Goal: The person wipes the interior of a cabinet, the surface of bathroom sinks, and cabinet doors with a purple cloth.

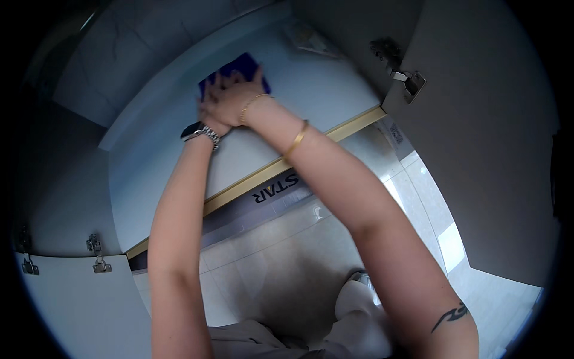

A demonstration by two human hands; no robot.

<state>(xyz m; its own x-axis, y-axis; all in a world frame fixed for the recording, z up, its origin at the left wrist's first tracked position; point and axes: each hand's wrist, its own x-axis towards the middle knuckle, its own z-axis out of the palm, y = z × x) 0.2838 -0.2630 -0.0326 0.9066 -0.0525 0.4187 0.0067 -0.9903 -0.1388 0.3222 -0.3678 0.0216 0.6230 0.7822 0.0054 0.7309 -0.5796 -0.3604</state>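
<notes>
A dark blue cloth (pixel 244 63) lies on the pale shelf board inside a cabinet (pixel 323 84). On it my right hand (pixel 236 102) is pressed with fingers spread, overlapping my left hand (pixel 210 113), whose few visible fingers are stretched out against the cloth. Motion blurs both sets of fingers, and much of the left hand is hidden behind the right. I wear a watch on the left wrist and gold bracelets on the right arm.
A gold strip (pixel 239 188) edges the board, above tiled floor (pixel 233 263). Open doors with metal hinges stand at right (pixel 478 149) and lower left (pixel 72 299). A small, indistinct pale item (pixel 308 39) lies in the back right corner. My legs show below.
</notes>
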